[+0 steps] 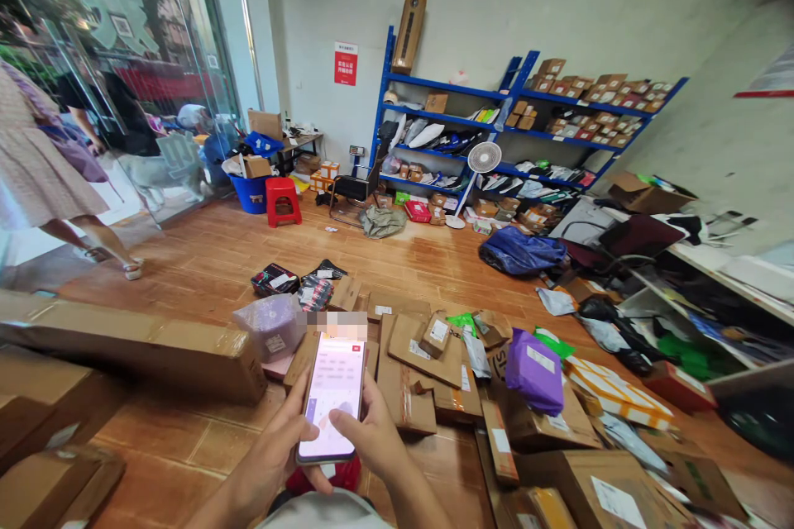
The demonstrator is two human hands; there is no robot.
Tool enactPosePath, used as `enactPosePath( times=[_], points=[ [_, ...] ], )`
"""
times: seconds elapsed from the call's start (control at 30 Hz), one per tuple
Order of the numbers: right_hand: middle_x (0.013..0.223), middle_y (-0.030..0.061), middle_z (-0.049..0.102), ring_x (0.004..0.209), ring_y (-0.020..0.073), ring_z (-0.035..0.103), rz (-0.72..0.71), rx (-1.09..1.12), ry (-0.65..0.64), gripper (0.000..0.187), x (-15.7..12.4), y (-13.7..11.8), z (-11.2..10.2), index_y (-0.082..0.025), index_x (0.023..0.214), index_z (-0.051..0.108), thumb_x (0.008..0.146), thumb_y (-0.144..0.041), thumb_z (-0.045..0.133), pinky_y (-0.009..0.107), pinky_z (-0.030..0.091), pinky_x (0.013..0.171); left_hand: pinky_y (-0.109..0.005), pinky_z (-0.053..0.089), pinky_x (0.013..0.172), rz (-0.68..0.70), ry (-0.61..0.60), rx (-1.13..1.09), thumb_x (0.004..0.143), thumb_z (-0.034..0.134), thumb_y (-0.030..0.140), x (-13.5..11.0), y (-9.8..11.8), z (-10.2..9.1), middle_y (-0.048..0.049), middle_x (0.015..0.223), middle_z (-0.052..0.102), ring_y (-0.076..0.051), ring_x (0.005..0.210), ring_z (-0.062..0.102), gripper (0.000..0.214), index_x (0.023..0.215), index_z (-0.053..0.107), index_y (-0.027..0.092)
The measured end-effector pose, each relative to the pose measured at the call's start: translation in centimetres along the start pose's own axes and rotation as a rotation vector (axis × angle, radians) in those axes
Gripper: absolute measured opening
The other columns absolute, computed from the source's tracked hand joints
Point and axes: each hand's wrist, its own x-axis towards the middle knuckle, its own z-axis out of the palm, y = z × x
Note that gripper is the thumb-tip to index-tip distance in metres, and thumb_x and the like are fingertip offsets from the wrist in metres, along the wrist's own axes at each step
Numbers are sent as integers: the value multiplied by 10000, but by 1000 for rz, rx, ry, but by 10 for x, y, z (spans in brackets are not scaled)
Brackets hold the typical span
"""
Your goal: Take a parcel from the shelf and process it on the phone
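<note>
A smartphone with a lit pinkish screen is held low in the middle of the view by both hands. My left hand wraps the phone's left edge and bottom, fingers curled round it. My right hand grips the right edge, its thumb lying across the lower screen. Just beyond the phone the floor holds a heap of cardboard parcels, a purple mailer bag and a clear-wrapped lilac package.
A long cardboard box lies at left, with more boxes at lower right. Blue shelving with parcels lines the back wall, with a white fan and red stool. A person walks by the glass doors.
</note>
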Motion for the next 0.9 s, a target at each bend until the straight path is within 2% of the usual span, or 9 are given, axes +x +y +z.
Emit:
enactPosePath(
  times=[0.17,0.27,0.47,0.67,0.8,0.9],
  points=[
    [983,63,649,902,290,581,35,70,-29,527,1,-17,2,-156,1133,533,617,-258,570,343,439,714,-243,511,374,-1,15,46,800,525,196,5,-4,-4,-128,1216,543,-193,738,587,794,1443,68,283],
    [1004,60,642,920,291,567,32,62,-24,527,1,-22,3,-153,1132,544,615,-254,535,363,435,778,-259,517,375,-5,8,69,812,539,220,8,-7,-6,-99,1141,593,-194,708,592,816,1445,33,322],
    [993,46,643,892,278,571,25,58,-12,504,0,-21,5,-161,1115,560,622,-257,532,350,439,771,-255,511,357,-1,-6,-17,787,508,154,6,-6,-5,-111,1201,582,-195,692,602,879,1446,-56,297],
    [953,41,649,846,273,584,36,62,-24,508,1,-13,1,-170,1101,558,598,-242,557,322,432,687,-271,510,358,-1,3,-60,750,502,131,4,-6,-4,-94,1261,551,-211,687,618,881,1446,4,343],
    [960,51,647,874,287,589,35,74,-15,529,1,-10,1,-170,1133,539,614,-251,601,322,435,680,-254,501,360,9,27,6,765,544,178,8,-9,-5,-116,1286,524,-202,707,605,891,1449,-11,311],
    [919,59,651,802,276,600,16,73,4,486,3,-11,2,-162,1106,562,648,-302,642,324,442,668,-246,497,368,8,54,95,785,576,246,10,-11,-6,-135,1302,501,-202,738,597,907,1447,-42,294]
  ],
)
